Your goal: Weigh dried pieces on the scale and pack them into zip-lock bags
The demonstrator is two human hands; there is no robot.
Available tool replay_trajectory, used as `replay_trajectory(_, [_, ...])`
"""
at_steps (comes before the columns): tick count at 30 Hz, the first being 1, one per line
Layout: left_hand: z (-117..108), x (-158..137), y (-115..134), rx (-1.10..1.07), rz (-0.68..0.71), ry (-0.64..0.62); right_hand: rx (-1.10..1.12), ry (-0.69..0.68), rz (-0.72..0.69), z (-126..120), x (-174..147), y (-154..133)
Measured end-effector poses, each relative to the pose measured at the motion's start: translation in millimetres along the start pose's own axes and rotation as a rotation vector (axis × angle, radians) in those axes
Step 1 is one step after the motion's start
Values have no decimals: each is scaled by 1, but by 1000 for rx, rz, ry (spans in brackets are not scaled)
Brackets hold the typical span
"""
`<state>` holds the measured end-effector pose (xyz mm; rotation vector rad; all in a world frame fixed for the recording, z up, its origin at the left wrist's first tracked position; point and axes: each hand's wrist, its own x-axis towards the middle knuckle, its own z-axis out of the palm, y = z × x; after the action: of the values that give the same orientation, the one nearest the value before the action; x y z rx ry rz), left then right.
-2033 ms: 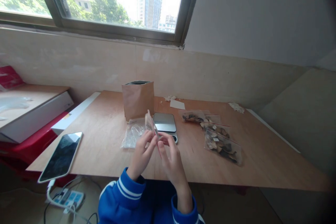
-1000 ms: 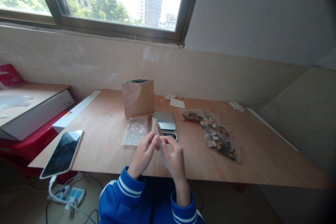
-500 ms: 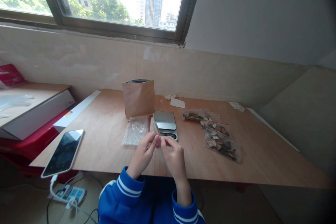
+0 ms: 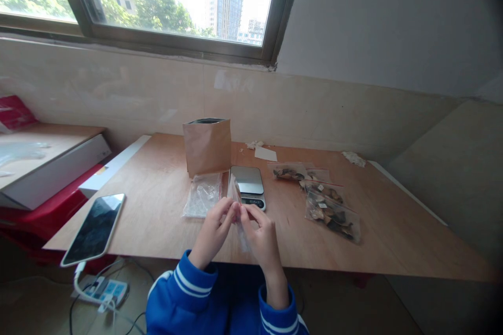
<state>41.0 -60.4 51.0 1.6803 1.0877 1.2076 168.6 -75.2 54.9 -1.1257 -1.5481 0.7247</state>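
Between my two hands is a clear plastic bag (image 4: 243,238), seen nearly edge-on. My left hand (image 4: 217,222) pinches its edge from the left, thumb and fingers pressed together. My right hand (image 4: 259,227) pinches the same edge from the right, its fingertips almost touching the left ones. Just beyond my hands lies a small digital kitchen scale (image 4: 247,180) with a steel top, its display partly covered by the bag and fingers. To the left, a pile of clear plastic bags (image 4: 202,196) rests flat in front of an upright brown paper pouch (image 4: 208,147), whose top gapes.
Several zip bags with dark dried pieces (image 4: 332,217) lie on the right of the wooden table (image 4: 389,235). A white card (image 4: 266,154) and crumpled tissue (image 4: 353,159) are near the wall. A phone (image 4: 94,230) with a charging cable overhangs the left front edge.
The bag has turned in my fingers, and its lower part now shows hanging between my hands. Both hands stay nearly in place, still pinching it.
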Motion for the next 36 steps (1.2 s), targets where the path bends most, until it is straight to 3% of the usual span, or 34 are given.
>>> replay_trajectory(6, [4,0,2,152,-5,62,-57,143,40,7,-2,4])
replay_trajectory(10, [-6,-3,-4,282,7,243,-35,397,161,-3,-1,21])
replay_trajectory(13, [-15,-4,-6,287,-8,246,65,493,222,-14,1,31])
replay_trajectory(19, [-13,1,-8,-42,-27,215,267,489,273,-8,6,41])
replay_trajectory(23, [-9,6,-11,-376,-164,234,460,483,426,8,9,58])
replay_trajectory(28, [-11,13,-18,-725,-288,208,895,160,582,23,9,53])
replay_trajectory(30, [-14,16,-24,-686,-333,202,1011,114,621,25,8,47])
replay_trajectory(33, [-19,21,-29,-412,-336,286,1031,147,661,25,7,44])
replay_trajectory(36, [-22,23,-21,54,-92,517,965,240,654,26,6,48])
